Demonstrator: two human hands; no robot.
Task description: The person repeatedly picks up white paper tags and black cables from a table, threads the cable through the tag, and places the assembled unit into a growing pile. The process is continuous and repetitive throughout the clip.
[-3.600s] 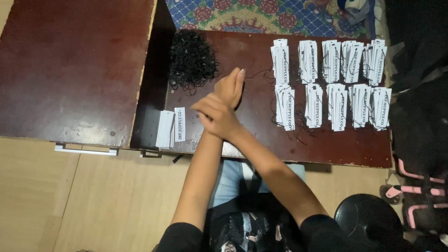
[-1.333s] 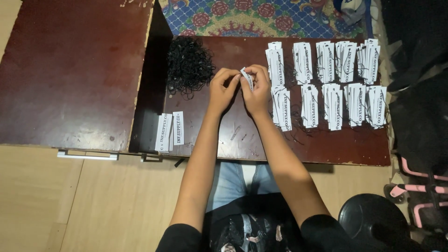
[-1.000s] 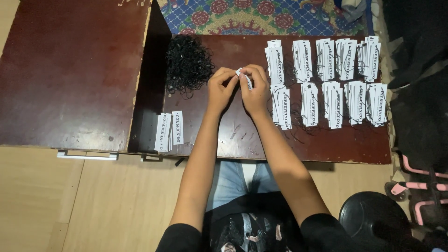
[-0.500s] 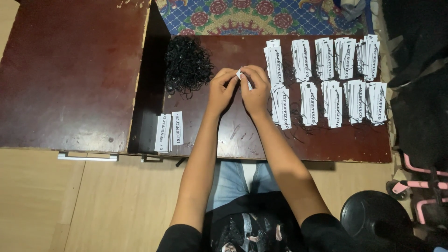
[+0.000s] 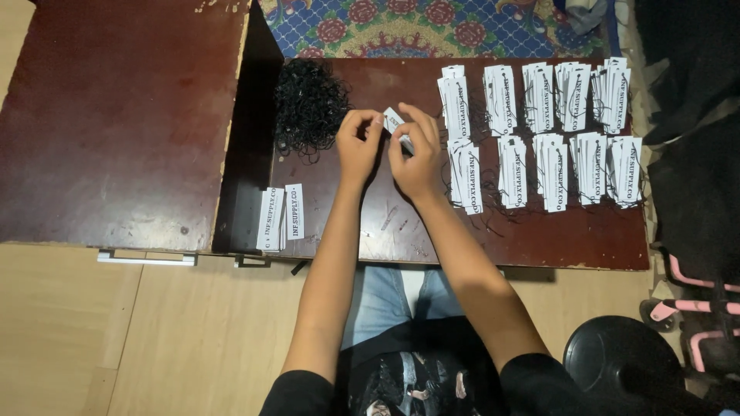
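Observation:
My left hand and my right hand are raised together over the low dark wooden table. Between their fingertips they pinch one small white paper tag. A thin black string seems to be at the tag, but it is too small to be sure. A heap of black string loops lies just left of my left hand. Right of my right hand lie two rows of stacked white tags with black strings.
Two or three loose white tags lie at the table's front left corner. A larger dark wooden board sits to the left. A patterned rug lies beyond the table. A black round stool and a pink-framed chair stand at lower right.
About 3.6 s ago my hands were lower and crossed near the table's middle. They have since come up together on one white tag and have stayed nearly still over the last second.

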